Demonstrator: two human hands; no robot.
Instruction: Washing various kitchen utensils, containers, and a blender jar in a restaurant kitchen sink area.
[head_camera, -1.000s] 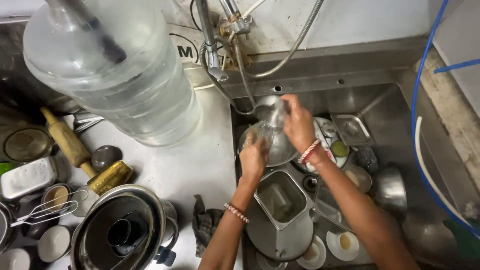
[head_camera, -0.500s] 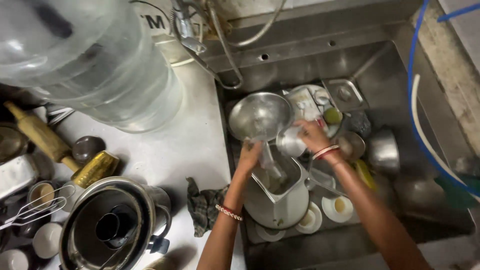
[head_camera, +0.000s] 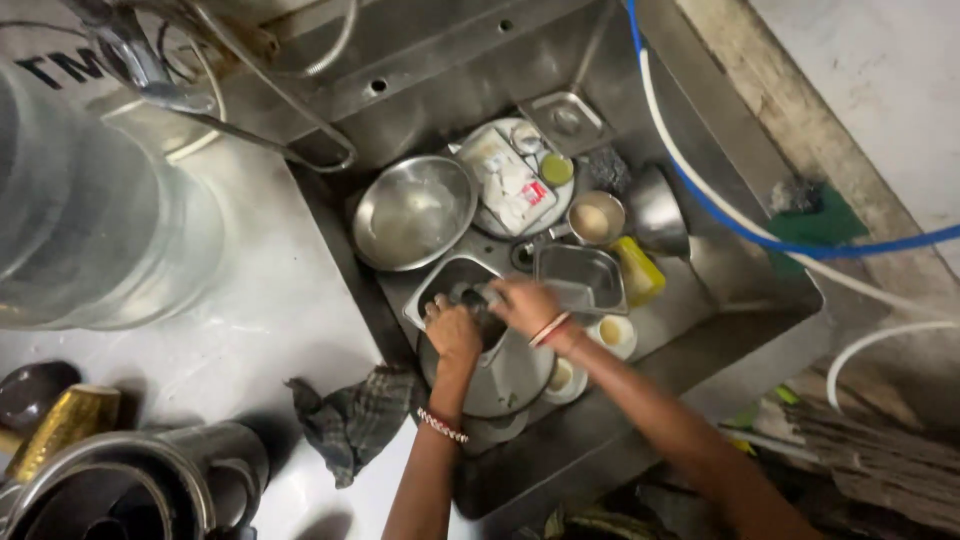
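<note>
In steel sink (head_camera: 640, 110): both hands grip steel jug (head_camera: 480, 345); wet counter (head_camera: 270, 320) left.

The sink (head_camera: 700, 270) is dull, scuffed steel. The bowl (head_camera: 413, 212) in it is shinier metal, wet inside. The jug (head_camera: 500, 365) under the left hand (head_camera: 452, 332) and right hand (head_camera: 525, 305) is smooth brushed steel. The surface (head_camera: 270, 320) is pale, glossy metal. The rag (head_camera: 350, 420) is rumpled, matt cloth. The big bottle (head_camera: 90, 240) is clear, ribbed plastic. The hose (head_camera: 720, 215) is smooth blue plastic.
</note>
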